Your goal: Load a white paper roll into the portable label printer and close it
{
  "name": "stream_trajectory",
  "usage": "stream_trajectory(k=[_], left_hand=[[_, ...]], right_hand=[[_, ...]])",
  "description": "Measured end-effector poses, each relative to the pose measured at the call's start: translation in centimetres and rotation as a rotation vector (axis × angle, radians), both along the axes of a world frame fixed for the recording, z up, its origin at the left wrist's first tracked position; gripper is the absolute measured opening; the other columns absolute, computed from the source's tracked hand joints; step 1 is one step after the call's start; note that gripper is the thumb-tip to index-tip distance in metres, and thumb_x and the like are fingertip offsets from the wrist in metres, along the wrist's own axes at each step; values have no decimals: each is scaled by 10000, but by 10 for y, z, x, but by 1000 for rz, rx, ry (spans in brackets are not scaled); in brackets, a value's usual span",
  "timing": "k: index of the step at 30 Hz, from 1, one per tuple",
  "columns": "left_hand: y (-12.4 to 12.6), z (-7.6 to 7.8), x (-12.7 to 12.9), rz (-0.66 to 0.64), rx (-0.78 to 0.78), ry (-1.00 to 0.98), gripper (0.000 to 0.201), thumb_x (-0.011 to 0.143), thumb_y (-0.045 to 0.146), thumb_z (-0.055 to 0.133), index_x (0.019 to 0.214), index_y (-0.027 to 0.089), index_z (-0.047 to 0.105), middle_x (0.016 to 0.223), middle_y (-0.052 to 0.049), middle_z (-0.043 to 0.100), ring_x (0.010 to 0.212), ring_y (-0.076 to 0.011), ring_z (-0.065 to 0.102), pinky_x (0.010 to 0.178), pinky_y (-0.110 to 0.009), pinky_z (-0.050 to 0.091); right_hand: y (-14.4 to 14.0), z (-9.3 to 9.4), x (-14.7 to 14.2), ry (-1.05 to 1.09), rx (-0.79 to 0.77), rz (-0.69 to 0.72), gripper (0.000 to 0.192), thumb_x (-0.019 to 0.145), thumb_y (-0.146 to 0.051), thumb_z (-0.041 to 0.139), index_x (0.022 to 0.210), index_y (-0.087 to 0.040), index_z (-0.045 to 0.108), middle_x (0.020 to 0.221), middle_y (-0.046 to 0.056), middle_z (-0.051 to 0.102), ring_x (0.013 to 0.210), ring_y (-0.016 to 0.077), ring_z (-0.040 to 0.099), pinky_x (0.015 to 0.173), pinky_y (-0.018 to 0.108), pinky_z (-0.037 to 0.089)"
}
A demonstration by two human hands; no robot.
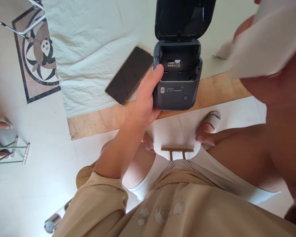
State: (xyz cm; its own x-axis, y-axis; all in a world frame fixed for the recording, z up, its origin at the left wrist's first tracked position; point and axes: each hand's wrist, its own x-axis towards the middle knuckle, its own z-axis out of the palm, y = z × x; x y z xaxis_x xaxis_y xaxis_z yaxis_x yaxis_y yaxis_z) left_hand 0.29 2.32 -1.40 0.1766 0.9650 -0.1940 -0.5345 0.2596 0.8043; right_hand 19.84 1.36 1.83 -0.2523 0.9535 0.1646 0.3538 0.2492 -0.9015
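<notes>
Gripping the small printer [174, 100] by its left side, the left hand [146, 95] holds it over the worktop's [96, 121] front edge. Whether the right hand [258, 87], blurred behind white paper [263, 42], grips anything, I cannot tell. The printer, probably light, stiff and smooth, is best held round its body, sparing the hinged lid [182, 19]. It looks dark and boxy, with rounded corners and an open bay.

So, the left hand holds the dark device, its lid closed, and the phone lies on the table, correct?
No, the head view shows the lid open. The left hand holds the dark device and the phone lies on the table.
</notes>
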Motion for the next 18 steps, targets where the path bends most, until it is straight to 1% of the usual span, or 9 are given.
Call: stream_trajectory(k=[2,3,6,8,11,14,16,18], left_hand=[[1,0,0,-19,-1,-16,249,946,481,652,890,253,734,837,-6,751,1140,-256,732,895,-332,625],[1,0,0,-5,-1,-22,258,952,481,644,888,250,739,831,-10,749,1169,-262,724,907,-338,626],[0,0,0,2,24,-38,292,960,490,631,850,241,736,804,-25,732,1205,-283,712,916,-348,628],[1,-1,-1,-28,43,-52,285,959,480,632,842,240,734,810,-27,728,1157,-286,730,883,-344,632],[3,-4,-4,-86,43,-54,251,973,434,597,896,249,747,834,-16,729,1017,-259,760,813,-330,632],[3,-4,-5,-97,33,-41,284,982,469,570,929,253,747,844,-14,733,919,-235,762,780,-321,627],[3,-3,-5,-103,30,-45,300,978,496,581,934,249,745,836,-14,732,897,-225,759,784,-320,629],[2,-2,-4,-96,30,-57,299,979,499,585,941,246,740,851,-16,732,929,-224,758,816,-323,632]], right_hand=[[1,-7,8,-22,36,-24,266,972,-514,571,1105,-286,610,1049,34,693,1088,184,662,800,333,569],[2,-11,13,-50,67,-41,270,964,-516,584,1099,-284,618,1059,35,693,1098,186,659,811,339,570],[11,-21,27,-207,176,-112,279,916,-513,653,1065,-277,647,1064,33,688,1101,192,648,861,366,561],[16,-27,33,-319,213,-138,292,860,-489,716,1053,-276,666,1064,23,683,1091,192,642,892,382,546],[21,-36,36,-462,220,-123,389,801,-487,766,1136,-314,670,1103,-8,693,1029,171,662,862,362,546],[24,-46,33,-589,197,-173,469,771,-502,801,1196,-359,663,1063,-25,719,860,141,681,772,341,549],[23,-49,32,-617,201,-207,511,726,-473,845,1190,-351,670,1010,-25,728,763,132,670,720,339,540],[20,-47,34,-574,273,-206,538,724,-425,850,1221,-324,670,1030,-17,738,792,144,689,728,338,539]])
